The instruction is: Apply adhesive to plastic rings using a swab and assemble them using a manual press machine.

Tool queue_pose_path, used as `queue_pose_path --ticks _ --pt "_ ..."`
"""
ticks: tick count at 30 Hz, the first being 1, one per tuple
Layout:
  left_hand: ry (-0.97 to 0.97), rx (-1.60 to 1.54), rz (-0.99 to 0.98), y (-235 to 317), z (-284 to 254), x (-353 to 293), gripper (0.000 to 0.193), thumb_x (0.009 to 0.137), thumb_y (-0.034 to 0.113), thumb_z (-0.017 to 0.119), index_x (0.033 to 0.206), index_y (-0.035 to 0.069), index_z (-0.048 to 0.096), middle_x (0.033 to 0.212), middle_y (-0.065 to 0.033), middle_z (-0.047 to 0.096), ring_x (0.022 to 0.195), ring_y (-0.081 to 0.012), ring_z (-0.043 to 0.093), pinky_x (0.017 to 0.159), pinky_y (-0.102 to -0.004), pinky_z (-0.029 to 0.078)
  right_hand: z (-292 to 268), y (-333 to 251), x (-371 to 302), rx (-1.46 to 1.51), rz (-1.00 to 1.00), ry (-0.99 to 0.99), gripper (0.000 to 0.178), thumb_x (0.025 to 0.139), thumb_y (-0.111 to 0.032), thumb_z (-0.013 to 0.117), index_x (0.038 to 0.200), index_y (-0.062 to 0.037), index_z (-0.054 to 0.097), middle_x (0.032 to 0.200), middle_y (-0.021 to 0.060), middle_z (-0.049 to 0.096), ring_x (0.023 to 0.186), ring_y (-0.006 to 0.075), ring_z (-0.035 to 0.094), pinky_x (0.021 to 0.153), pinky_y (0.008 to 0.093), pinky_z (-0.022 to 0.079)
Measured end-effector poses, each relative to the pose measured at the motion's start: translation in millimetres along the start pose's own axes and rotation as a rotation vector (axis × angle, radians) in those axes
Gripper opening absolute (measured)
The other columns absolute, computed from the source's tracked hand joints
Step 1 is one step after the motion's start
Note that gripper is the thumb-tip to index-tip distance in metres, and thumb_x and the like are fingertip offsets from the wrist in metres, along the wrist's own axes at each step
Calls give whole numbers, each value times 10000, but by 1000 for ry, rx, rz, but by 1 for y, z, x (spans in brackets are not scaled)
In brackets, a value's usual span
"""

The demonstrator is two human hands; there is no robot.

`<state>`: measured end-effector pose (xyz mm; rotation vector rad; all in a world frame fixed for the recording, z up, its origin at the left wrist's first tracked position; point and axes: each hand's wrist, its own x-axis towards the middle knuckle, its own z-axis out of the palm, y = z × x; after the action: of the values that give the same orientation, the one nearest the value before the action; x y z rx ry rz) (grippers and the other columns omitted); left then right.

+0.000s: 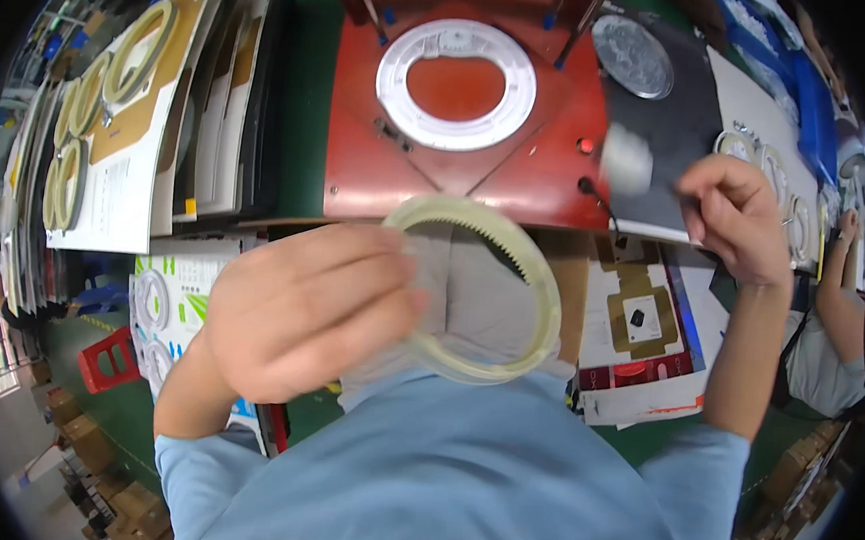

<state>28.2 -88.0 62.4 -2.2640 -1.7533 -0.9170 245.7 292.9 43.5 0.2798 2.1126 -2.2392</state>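
My left hand (320, 307) grips a cream-coloured ring (547, 328) by its left side, fingers wrapped over the rim. Small teeth line the ring's inner edge, and it is tilted above my lap. My right hand (735, 211) is raised at the right of the red work plate (359, 180), its fingers bent and thumb and forefinger apart, with nothing visible between them. Left of those fingertips is a white object (627, 159), too blurred to name. A flat white ring (391, 97) with a wide opening lies on the red plate.
Cardboard sheets (163, 186) with cream rings stand at the left. A silvery disc (632, 56) lies on the dark mat (678, 127) at the right, near more rings (800, 225). Dark posts rise behind the plate. Printed sheets (635, 380) lie below the table edge; a red stool (110, 360) stands lower left.
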Motion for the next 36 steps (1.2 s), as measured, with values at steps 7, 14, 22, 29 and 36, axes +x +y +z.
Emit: queue_pose_path --ticks 7,14,22,29,36 --pt "166 -61 -339 1 -2 -15 409 735 -76 779 1140 -37 738 1125 -187 749 1014 -351 738 854 -407 610 -29 107 47 -444 -107 952 287 1033 -201 752 1241 -3 746 964 30 742 788 66 615 697 224 484" --pt "284 -210 -636 -10 4 -25 347 838 -51 790 1183 -36 751 1028 -132 718 907 -249 683 779 -316 534 -28 124 63 -1100 -251 1050 200 981 -120 756 1138 4 750 1048 156 712 933 309 701 844 396 561" --pt "543 -682 -1002 -24 31 -17 316 1020 86 744 1292 -27 629 1002 -19 691 882 -89 669 782 -230 551 94 38 76 -878 -710 892 79 989 -7 714 1061 20 732 1021 123 719 883 214 647 810 337 522" --pt "713 -700 -981 -59 76 18 284 991 117 753 1160 -11 564 869 -54 650 708 -87 640 624 -268 522 172 8 104 -997 -730 408 360 781 -98 875 1106 -40 730 1075 126 638 1040 346 583 901 440 478" --pt "784 -654 -1020 -74 86 32 292 973 148 741 1118 -13 544 787 -89 674 672 -143 666 619 -315 523 170 6 135 -1159 -714 384 301 786 -122 872 1031 -55 709 1031 85 620 1022 329 552 875 449 452"
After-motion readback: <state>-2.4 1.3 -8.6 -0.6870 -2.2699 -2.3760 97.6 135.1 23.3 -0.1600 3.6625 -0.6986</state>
